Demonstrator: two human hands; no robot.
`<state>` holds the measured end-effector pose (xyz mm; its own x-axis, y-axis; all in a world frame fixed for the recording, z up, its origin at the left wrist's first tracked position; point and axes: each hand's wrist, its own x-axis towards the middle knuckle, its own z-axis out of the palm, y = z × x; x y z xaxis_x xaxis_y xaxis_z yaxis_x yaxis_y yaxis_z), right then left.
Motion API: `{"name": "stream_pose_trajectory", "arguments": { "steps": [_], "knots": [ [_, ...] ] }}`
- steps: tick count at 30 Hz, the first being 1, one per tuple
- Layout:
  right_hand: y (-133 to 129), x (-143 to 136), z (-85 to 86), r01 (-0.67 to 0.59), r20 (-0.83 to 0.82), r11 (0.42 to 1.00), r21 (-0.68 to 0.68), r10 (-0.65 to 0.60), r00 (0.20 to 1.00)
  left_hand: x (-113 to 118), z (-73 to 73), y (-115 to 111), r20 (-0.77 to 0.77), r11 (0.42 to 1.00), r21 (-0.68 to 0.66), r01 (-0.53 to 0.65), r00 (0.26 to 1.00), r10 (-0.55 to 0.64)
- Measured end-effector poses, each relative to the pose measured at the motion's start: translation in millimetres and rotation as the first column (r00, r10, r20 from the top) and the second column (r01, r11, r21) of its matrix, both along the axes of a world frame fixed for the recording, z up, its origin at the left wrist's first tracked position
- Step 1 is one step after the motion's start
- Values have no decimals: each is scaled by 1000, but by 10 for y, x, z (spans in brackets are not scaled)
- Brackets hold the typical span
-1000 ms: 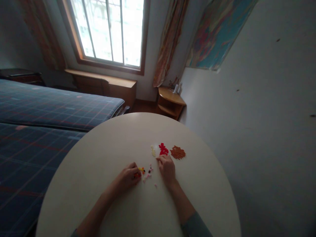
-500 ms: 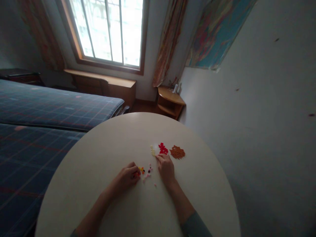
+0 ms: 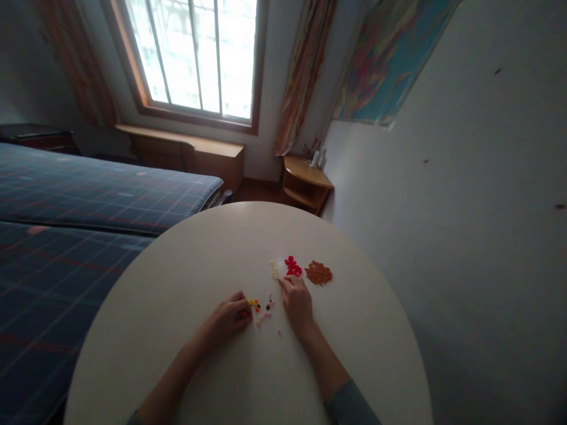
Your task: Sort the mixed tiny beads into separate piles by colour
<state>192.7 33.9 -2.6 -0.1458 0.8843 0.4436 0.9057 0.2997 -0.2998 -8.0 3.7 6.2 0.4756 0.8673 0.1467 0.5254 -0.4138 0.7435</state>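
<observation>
Pieces [image 3: 274, 270] in pale yellow are lying just beyond the fingertips of the right hand [image 3: 297, 300], whose grip I can't make out, with red pieces [image 3: 293, 267] beside it, while the left hand [image 3: 235, 313] is curling around something reddish on the white table [image 3: 212, 378].

We see a smooth, pale table [image 3: 248, 236] with a soft sheen, and small red pieces [image 3: 293, 267] that look like plastic. At the left, the mattress [image 3: 106, 183] is woven plaid cloth; at the far side, the low cabinet [image 3: 305, 170] looks like varnished wood.
</observation>
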Motion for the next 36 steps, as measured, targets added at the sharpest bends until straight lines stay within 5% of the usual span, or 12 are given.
{"name": "stream_pose_trajectory", "arguments": {
  "steps": [13,18,25,36],
  "knots": [
    [-23,-13,35,8,-99,998,55,-2,995,-18,84,33,194,988,-25,-153,969,155],
    [-62,-114,34,-137,-126,979,151,157,980,-10,135,46,332,981,-86,-173,924,192],
    [-141,-235,89,-468,-163,859,209,502,849,25,126,28,406,971,-193,-142,889,211],
    [-196,-272,201,-483,-465,868,116,477,746,127,186,-45,475,923,-374,-87,837,271]
  ]
}}
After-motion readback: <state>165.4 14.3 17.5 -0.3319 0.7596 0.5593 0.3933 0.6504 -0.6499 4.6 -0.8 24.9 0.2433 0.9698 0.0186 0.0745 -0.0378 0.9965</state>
